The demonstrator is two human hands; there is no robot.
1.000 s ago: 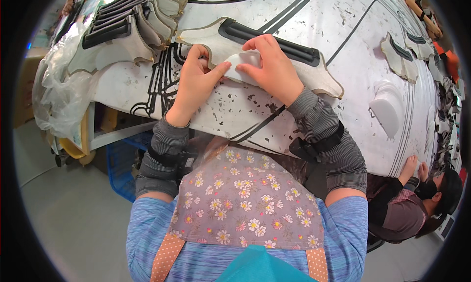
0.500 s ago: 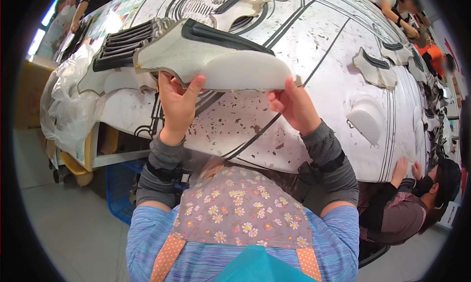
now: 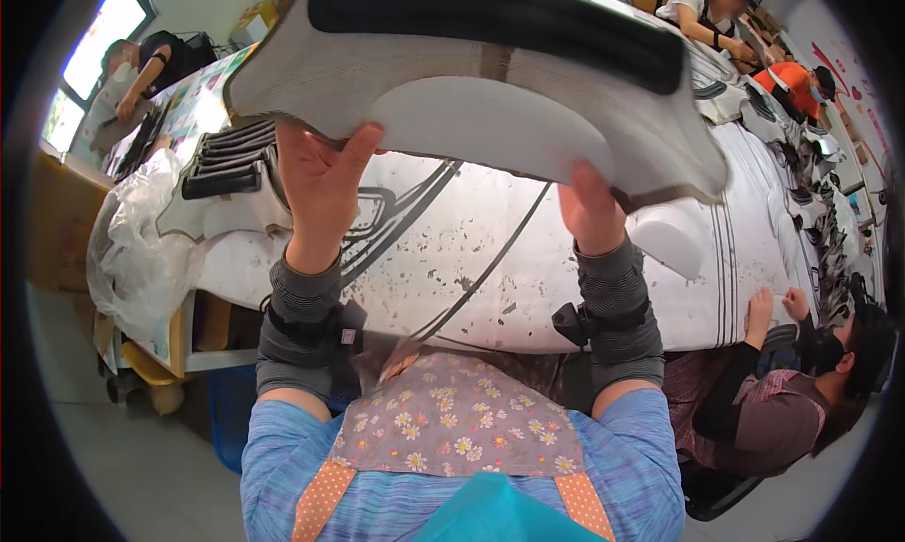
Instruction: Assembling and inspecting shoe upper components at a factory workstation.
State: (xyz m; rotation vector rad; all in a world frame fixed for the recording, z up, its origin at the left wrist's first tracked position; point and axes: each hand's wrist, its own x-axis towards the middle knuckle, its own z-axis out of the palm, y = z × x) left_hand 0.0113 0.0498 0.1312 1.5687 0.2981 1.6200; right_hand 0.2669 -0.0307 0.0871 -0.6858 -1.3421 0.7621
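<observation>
Left hand [image 3: 320, 188] and right hand [image 3: 589, 212] each grasp the lower edge of a stack of grey shoe-upper pieces [image 3: 490, 90], raised well above the white worktable [image 3: 528, 269], a clear plastic bag [image 3: 132, 250] hanging off its left edge.

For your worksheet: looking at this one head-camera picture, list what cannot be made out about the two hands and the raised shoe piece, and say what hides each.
1. Left hand: fingers go behind the grey shoe piece; only thumb and palm show.
2. Right hand: fingers also hidden behind the piece.
3. The piece's top edge: cut off by the frame.
4. The table beneath: partly covered by the piece.
5. Parts along the far right table edge: too small and bent by the fisheye.
</observation>
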